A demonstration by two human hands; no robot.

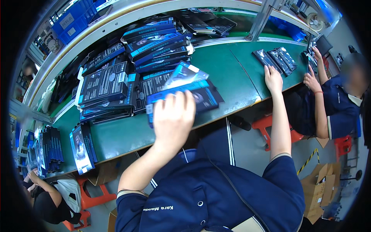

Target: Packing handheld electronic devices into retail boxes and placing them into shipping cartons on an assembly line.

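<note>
My left hand (174,116) is closed over a flat blue and black printed box (206,94) near the table's front edge. The hand and the box are smeared by motion. A box with a light, shiny face (187,75) lies just beyond it, partly covered. To the right, my right hand (273,79) has its fingertips on the near end of a shiny black pouch (264,58). That pouch lies flat, and my thumb's grip is hard to see. Several similar pouches (285,58) lie beside it.
Stacks of flat boxes (158,42) fill the left and back of the green table (228,81). More boxes (83,149) stand at the far left. A co-worker (328,92) handles a dark packet at the right. Red stools (266,129) and a cardboard carton (319,185) are on the floor.
</note>
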